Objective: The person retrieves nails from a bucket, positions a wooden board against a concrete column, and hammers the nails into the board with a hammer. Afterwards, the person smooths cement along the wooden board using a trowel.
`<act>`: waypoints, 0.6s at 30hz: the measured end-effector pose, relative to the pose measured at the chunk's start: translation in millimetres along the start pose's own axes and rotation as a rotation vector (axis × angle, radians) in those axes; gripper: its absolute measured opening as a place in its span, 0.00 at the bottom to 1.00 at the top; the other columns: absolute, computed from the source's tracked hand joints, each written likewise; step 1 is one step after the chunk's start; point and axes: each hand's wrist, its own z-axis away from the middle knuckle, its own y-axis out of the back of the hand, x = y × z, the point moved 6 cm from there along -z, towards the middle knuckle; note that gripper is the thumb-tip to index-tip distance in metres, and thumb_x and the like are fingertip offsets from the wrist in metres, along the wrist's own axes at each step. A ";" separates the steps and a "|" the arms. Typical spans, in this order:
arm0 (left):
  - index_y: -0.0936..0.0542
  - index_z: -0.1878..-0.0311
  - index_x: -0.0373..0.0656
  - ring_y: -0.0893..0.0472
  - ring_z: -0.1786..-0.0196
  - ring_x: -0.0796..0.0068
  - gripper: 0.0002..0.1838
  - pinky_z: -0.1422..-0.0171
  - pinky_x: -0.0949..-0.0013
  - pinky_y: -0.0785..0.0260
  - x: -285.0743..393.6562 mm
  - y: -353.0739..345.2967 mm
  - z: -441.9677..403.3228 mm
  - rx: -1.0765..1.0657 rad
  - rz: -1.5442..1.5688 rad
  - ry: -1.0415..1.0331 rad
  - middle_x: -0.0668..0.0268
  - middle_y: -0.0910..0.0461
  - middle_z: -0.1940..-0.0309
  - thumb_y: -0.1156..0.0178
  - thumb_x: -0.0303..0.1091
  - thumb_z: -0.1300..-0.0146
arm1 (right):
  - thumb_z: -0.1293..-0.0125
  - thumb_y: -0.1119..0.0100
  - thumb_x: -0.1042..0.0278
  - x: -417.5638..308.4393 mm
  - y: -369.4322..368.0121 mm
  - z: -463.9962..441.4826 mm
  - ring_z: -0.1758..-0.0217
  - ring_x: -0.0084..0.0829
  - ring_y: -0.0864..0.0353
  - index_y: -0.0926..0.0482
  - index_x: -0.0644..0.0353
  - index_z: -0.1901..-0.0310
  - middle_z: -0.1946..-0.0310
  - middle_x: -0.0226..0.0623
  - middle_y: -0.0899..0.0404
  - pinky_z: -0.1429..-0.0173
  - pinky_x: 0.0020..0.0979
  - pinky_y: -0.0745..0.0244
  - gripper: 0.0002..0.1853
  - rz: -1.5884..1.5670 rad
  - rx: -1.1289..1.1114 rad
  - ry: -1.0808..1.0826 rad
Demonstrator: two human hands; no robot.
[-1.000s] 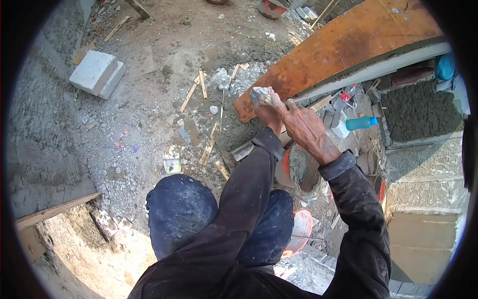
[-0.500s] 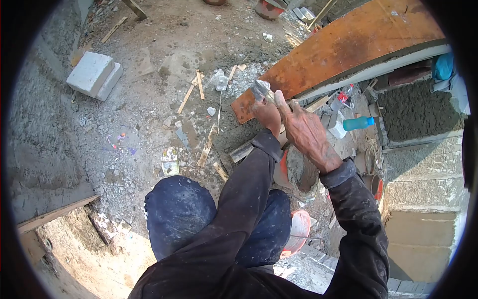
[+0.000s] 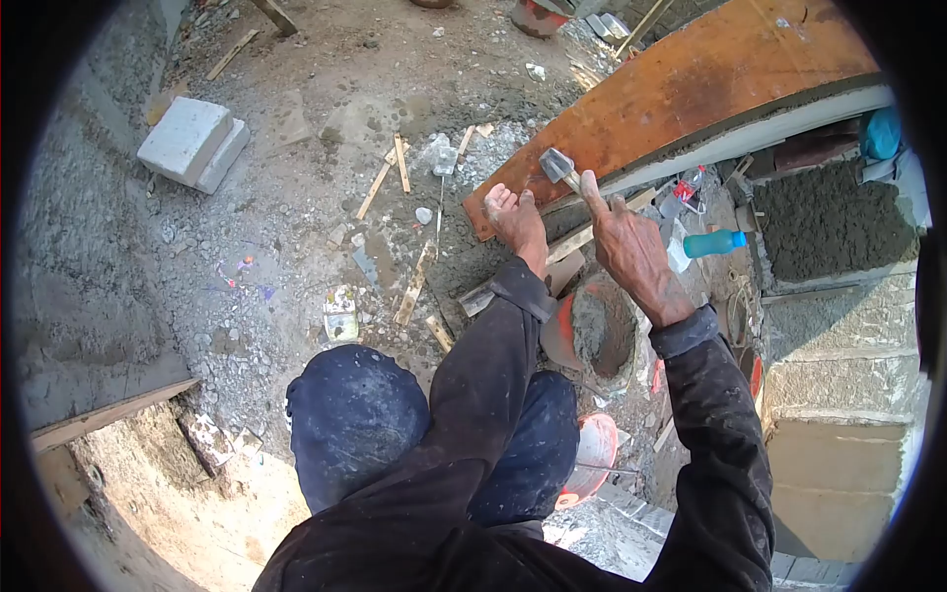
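Observation:
My right hand (image 3: 634,247) is wrapped round the handle of a small tool with a grey metal head (image 3: 556,165), its forefinger stretched along the handle. The tool's head is over the near end of an orange-brown board (image 3: 671,104). To the left of the tool is my left hand (image 3: 518,225), its fingers curled, over the board's near corner. Whether anything small is inside those fingers cannot be made out. A wooden strip (image 3: 570,245) lies below both hands, and under it stands a reddish bucket with grey mortar (image 3: 604,331).
Pale blocks (image 3: 187,143) lie at the upper left. Wood scraps (image 3: 412,286) and a clear plastic bottle (image 3: 340,314) are on the rubble ground. A blue bottle (image 3: 713,244) lies right of my right hand. An orange bucket (image 3: 595,459) stands beside my knee.
My hands have moved apart. The right one has gone right with the tool, whose head has left the left hand; the left hand has shifted slightly left and turned, showing its fingers.

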 end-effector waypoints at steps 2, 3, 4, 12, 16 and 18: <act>0.36 0.22 0.28 0.21 0.33 0.64 0.38 0.27 0.62 0.28 -11.0 -4.6 -16.4 -0.130 -0.045 0.067 0.48 0.29 0.27 0.32 0.22 0.32 | 0.32 0.45 0.76 0.4 2.4 -2.3 0.63 0.56 0.10 0.44 0.60 0.18 0.58 0.60 0.17 0.62 0.50 0.14 0.40 0.013 -0.012 -0.002; 0.40 0.19 0.26 0.21 0.32 0.62 0.43 0.26 0.61 0.30 -18.3 -9.1 -21.3 -0.262 -0.095 0.134 0.48 0.28 0.27 0.30 0.24 0.33 | 0.32 0.45 0.76 0.6 2.9 -2.5 0.63 0.56 0.10 0.44 0.60 0.18 0.58 0.60 0.17 0.63 0.50 0.15 0.40 0.022 -0.025 -0.008; 0.43 0.19 0.23 0.23 0.28 0.60 0.48 0.24 0.62 0.32 3.6 -12.9 -6.4 -0.394 -0.123 0.150 0.46 0.27 0.26 0.26 0.28 0.36 | 0.32 0.45 0.76 1.1 4.4 -2.4 0.63 0.56 0.10 0.44 0.60 0.18 0.58 0.60 0.17 0.63 0.50 0.15 0.40 0.022 -0.026 -0.008; 0.24 0.29 0.26 0.17 0.39 0.70 0.35 0.33 0.65 0.26 -7.0 -12.0 -21.8 -0.442 -0.330 0.000 0.57 0.16 0.40 0.25 0.30 0.36 | 0.35 0.43 0.78 -10.8 -1.9 -2.1 0.60 0.56 0.10 0.44 0.61 0.17 0.55 0.63 0.17 0.61 0.50 0.14 0.43 -0.041 -0.057 0.046; 0.26 0.30 0.41 0.18 0.43 0.74 0.26 0.36 0.67 0.25 -18.8 -1.1 -22.0 -0.507 -0.245 0.117 0.66 0.19 0.41 0.31 0.34 0.28 | 0.37 0.42 0.79 -38.2 -20.6 -1.5 0.56 0.54 0.11 0.48 0.57 0.16 0.51 0.63 0.18 0.59 0.49 0.14 0.46 -0.038 0.019 0.160; 0.28 0.28 0.42 0.18 0.45 0.73 0.27 0.40 0.65 0.23 15.7 -2.6 -2.3 -0.479 -0.184 0.089 0.66 0.20 0.41 0.33 0.35 0.26 | 0.37 0.42 0.79 -48.1 -15.1 -4.7 0.56 0.54 0.11 0.49 0.56 0.16 0.50 0.64 0.19 0.59 0.49 0.14 0.47 -0.067 0.001 0.163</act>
